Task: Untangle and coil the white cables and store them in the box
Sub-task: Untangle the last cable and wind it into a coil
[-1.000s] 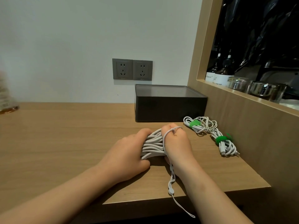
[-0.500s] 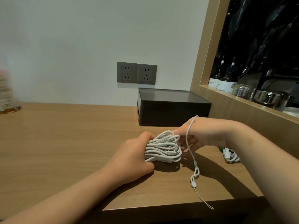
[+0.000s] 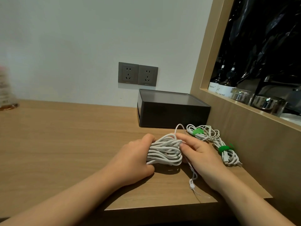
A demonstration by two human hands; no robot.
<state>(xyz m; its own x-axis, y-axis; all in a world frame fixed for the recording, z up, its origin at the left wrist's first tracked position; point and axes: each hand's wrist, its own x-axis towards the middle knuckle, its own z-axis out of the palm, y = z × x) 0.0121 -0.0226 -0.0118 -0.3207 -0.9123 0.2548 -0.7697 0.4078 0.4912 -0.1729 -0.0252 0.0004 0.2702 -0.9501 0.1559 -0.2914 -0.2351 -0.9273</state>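
A coiled bundle of white cable (image 3: pixel 164 152) sits on the wooden desk (image 3: pixel 65 136) near its front right. My left hand (image 3: pixel 132 159) grips the bundle's left end. My right hand (image 3: pixel 197 152) touches its right end, fingers pinching the loose cable tail (image 3: pixel 192 178), which loops above the fingers and trails toward the desk's front edge. A dark box (image 3: pixel 172 110) with a closed lid stands behind the bundle against the wall. To the right lie more white cables (image 3: pixel 211 139) bound with green ties.
Two grey wall sockets (image 3: pixel 138 75) sit above the box. A wooden side panel (image 3: pixel 244 136) bounds the desk on the right, with bottles (image 3: pixel 223 85) and glass jars (image 3: pixel 260 101) on a shelf behind it. A blurred object (image 3: pixel 6 95) stands far left.
My right hand has swung back from the right and come down onto the bundle's right end, carrying the cable tail around it. My left hand has kept its grip.
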